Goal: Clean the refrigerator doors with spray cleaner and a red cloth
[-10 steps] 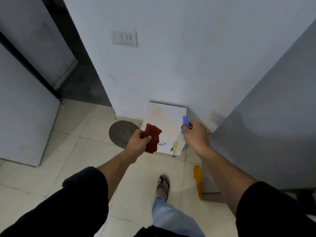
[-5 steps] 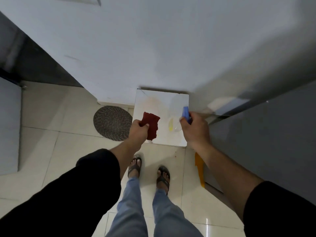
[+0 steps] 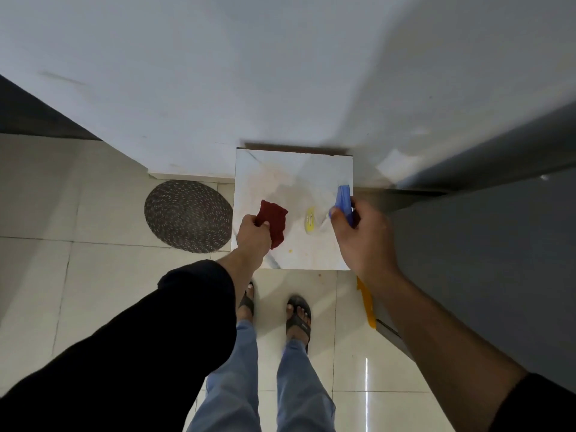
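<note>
Looking down, I saw sandalled feet [image 3: 299,316] on the floor [image 3: 93,291]. My view had the left hand [image 3: 254,233] pinching the red cloth [image 3: 274,222] by one edge, with the rest hanging loose. The right hand [image 3: 361,238] was curled round the spray bottle [image 3: 343,199]. Its blue head pointed away toward the wall [image 3: 218,73], and its clear, yellow-labelled body slanted down-left, blurred. The grey refrigerator door [image 3: 483,260] stood just right of that hand. Beyond lay a white slab [image 3: 296,169] and a round mat [image 3: 188,216].

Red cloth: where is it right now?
In the head view the red cloth hangs pinched in the left hand, over the white slab, just left of the spray bottle gripped by the right hand.
</note>
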